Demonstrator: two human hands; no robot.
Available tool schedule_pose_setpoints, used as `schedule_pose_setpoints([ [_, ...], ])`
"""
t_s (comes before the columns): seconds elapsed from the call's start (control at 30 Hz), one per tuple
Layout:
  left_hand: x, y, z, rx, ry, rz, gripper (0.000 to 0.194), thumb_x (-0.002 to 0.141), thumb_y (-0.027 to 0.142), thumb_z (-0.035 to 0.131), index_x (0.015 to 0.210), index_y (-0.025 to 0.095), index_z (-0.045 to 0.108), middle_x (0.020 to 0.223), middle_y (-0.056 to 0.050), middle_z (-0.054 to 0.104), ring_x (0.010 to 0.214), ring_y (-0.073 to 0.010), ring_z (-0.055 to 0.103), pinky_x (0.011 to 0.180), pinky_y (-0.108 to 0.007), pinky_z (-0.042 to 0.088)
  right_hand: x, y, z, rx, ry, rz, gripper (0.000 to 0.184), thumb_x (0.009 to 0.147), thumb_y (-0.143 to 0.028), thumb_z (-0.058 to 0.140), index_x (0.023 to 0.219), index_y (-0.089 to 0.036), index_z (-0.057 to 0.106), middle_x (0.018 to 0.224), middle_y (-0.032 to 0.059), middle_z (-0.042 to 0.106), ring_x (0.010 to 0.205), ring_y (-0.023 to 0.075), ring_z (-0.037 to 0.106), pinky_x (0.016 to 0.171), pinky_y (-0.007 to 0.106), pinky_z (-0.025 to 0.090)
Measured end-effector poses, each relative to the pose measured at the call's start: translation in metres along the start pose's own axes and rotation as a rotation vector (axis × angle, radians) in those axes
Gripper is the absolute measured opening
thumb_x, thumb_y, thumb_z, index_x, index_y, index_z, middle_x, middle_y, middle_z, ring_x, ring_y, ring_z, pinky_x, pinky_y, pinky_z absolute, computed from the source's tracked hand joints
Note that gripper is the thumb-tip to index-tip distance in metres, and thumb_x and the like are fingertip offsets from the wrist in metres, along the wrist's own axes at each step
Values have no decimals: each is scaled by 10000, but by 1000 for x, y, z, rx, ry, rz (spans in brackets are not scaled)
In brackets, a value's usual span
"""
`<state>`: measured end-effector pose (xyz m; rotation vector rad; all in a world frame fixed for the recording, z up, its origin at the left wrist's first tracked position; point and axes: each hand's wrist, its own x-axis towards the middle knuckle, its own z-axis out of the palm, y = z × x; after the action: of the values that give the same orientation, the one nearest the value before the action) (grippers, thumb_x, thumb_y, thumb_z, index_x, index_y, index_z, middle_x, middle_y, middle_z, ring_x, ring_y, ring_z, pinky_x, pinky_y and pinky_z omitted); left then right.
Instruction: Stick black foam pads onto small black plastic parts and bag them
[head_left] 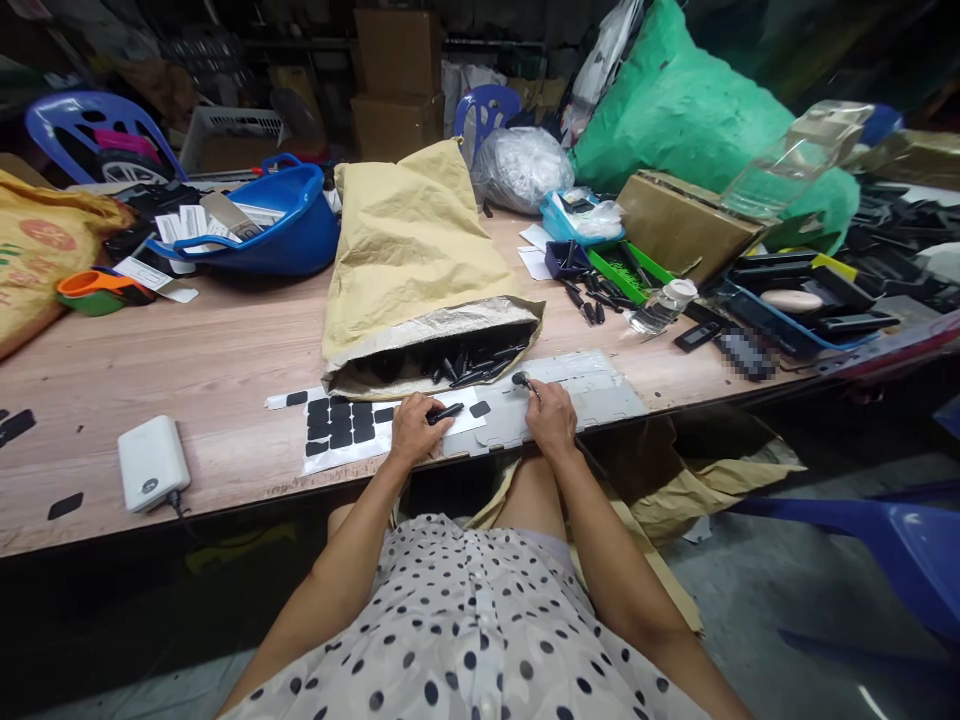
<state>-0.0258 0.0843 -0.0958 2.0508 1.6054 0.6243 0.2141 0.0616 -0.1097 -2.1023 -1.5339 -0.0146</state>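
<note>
My left hand [416,428] is closed around a slim black pen-shaped piece [448,412], which points to the right over the table edge. Under and beside it lies a white sheet [322,462] with rows of black rounded stickers [341,425]. My right hand [553,420] grips a small thin tool with a dark round end [520,379]; its exact kind is unclear. That hand is above a grey board [600,385] at the table's front edge. Just behind both hands, a yellow paper sack [420,240] lies with its mouth toward me, showing many black pieces [480,362] inside.
A white power bank [153,464] with a cable sits at left. Behind it stands a blue basin [300,225] of cards. To the right are a green tray [628,270], a clear bottle [664,306], a cardboard box [679,225] and a blue tray [795,320].
</note>
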Motion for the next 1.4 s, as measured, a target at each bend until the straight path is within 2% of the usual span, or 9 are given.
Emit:
schedule_pose_setpoints([
  [0.1,0,2,0,-4,-8,-21,136,784,269,728,918,268,752,943,-17,691,986,-232,597,896,-360,462,-9,-11,-5,149,22,-68,370,963,-198,400,1193,-184,690,1013,105,676,925,218,603,792,312,473],
  [0.3,1,3,2,-51,-14,-47,109,770,278,768,879,275,766,954,-11,716,1005,-241,593,923,-376,453,-40,-52,-4,380,-44,-345,360,1003,-292,400,1170,-202,706,944,84,703,889,199,649,812,294,529],
  [0.43,1,3,6,-56,-4,-47,74,770,261,771,842,277,769,931,-11,720,982,-238,592,913,-384,449,-52,-66,-5,367,-23,-410,371,1018,-274,382,1195,-207,701,948,84,704,874,186,659,786,276,534],
  [0.63,1,3,10,-55,24,-39,62,770,259,768,830,275,767,924,-16,720,964,-238,586,900,-386,444,-60,-65,-3,266,-32,-467,362,1014,-239,401,1214,-215,702,911,71,684,789,162,647,683,235,510],
  [0.87,0,2,10,-59,33,-6,73,775,294,772,847,291,780,908,-11,726,945,-235,585,866,-375,448,-55,-58,-5,291,56,-399,358,1019,-253,408,1230,-219,696,950,77,685,859,164,652,730,234,519],
  [1.1,0,2,6,-56,20,-6,101,775,309,753,870,294,785,913,-17,729,949,-242,589,884,-386,459,-54,-52,1,251,36,-353,354,1012,-256,410,1200,-229,709,954,68,685,856,162,645,724,231,503],
  [1.27,-1,5,5,-31,22,-12,136,757,294,735,886,300,775,936,-16,723,974,-255,587,878,-391,466,-37,-29,-1,139,118,-238,360,994,-236,416,1199,-238,713,966,70,671,862,173,614,720,243,468],
  [1.4,-2,7,4,-5,21,-7,195,706,274,755,901,286,749,960,-17,719,981,-266,587,864,-392,471,-19,-4,2,-71,124,-134,336,941,-179,483,1148,-244,740,890,58,625,747,163,520,650,259,362],
])
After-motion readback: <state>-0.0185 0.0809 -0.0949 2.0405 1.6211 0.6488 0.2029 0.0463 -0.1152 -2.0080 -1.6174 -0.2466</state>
